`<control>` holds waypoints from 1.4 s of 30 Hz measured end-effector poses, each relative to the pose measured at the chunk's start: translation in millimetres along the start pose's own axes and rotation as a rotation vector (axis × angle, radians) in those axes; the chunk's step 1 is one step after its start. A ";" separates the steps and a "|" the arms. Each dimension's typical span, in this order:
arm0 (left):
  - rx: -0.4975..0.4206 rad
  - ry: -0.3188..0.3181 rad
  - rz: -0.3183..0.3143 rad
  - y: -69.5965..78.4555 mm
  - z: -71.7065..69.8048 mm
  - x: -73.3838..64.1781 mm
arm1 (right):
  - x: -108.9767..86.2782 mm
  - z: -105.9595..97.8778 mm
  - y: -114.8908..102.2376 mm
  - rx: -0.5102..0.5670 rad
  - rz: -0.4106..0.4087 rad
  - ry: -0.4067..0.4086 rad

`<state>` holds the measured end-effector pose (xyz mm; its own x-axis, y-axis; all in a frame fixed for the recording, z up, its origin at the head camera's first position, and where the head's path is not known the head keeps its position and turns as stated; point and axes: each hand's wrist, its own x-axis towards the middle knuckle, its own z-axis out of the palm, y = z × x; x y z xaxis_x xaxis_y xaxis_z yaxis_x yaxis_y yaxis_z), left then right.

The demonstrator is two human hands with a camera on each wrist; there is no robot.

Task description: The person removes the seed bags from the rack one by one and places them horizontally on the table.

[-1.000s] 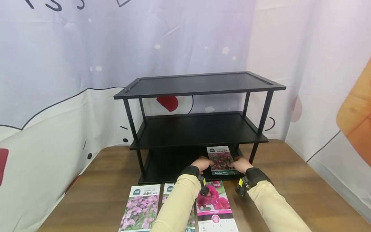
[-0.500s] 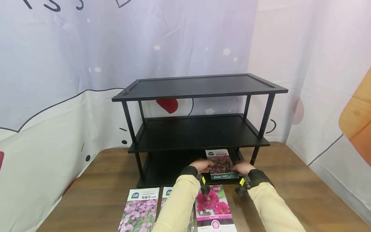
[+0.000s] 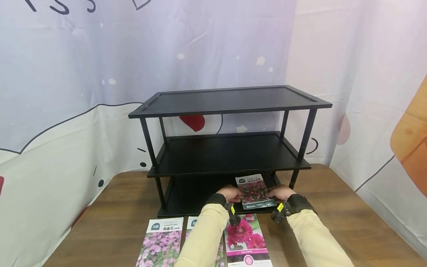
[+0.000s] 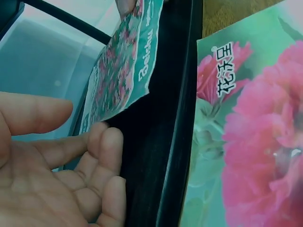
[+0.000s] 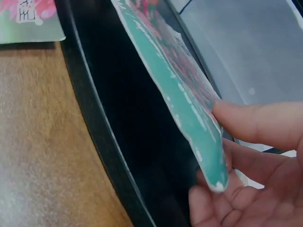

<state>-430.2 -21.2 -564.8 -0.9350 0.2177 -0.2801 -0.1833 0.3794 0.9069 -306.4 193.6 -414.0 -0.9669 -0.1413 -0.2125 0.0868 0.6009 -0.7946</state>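
Observation:
A flower seed packet (image 3: 253, 191) with pink-red blooms and a teal bottom band is over the rack's bottom shelf (image 3: 200, 194). My right hand (image 3: 281, 192) pinches its right edge, thumb on the printed face and fingers behind, as the right wrist view shows. At the packet's left edge is my left hand (image 3: 230, 193). In the left wrist view its thumb (image 4: 42, 113) stands apart from the packet, and its loosely bent fingers (image 4: 111, 146) are right at the packet's near corner. The packet slants, its bottom band above the dark shelf.
The black three-tier rack (image 3: 230, 102) stands on a wooden table (image 3: 110, 230). Before it lie a purple-flower packet (image 3: 161, 243), another packet (image 3: 191, 222) partly hidden by the left sleeve, and a hollyhock packet (image 3: 247, 241). A printed cloth (image 3: 83, 74) hangs behind.
My left hand has shifted slightly left, its thumb now off the packet's face. The packet has turned a little in my right hand. The head view has tilted slightly up.

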 end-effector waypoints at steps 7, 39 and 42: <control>-0.013 0.069 -0.001 39.5 3.5 -66.5 | -16.3 3.4 1.3 0.173 0.030 0.097; -0.028 0.030 0.176 129.8 -10.5 -256.2 | -105.4 -2.8 -11.9 0.432 -0.102 0.121; -0.026 0.017 0.187 130.3 -6.7 -260.8 | -112.8 -3.8 -8.3 0.422 -0.094 0.127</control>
<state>-212.2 -34.6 -371.5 -0.9584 0.2673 -0.1004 -0.0130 0.3104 0.9505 -198.9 207.5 -381.3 -0.9947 -0.0668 -0.0776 0.0618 0.2132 -0.9751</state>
